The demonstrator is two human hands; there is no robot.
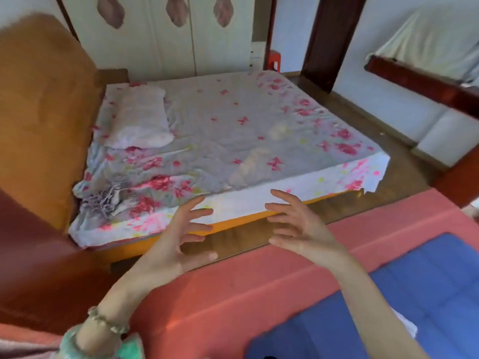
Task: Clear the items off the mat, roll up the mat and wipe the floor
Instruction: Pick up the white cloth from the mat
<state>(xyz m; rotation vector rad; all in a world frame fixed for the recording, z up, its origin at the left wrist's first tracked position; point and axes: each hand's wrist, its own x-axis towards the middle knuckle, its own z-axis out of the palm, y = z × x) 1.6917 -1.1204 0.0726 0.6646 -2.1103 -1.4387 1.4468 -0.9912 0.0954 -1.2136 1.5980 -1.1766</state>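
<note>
Bedroom, seen from head cam. Left hand [176, 244] & right hand [298, 229] are raised side by side, palms facing, fingers spread & slightly bent, holding nothing. Below them the red mat [233, 294], w/ blue panel at lower right, lies flat on the wood floor [238, 237], beside a low bed [233, 125] w/ floral sheet & white pillow [140, 120].

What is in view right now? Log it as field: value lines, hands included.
left hand: open, fingers spread, holds nothing
right hand: open, fingers spread, holds nothing
mat: red with a blue area, nearest the camera
bed: rumpled floral sheet
pillow: white, on the bed by the headboard
floor: wood strip between mat and bed
</note>
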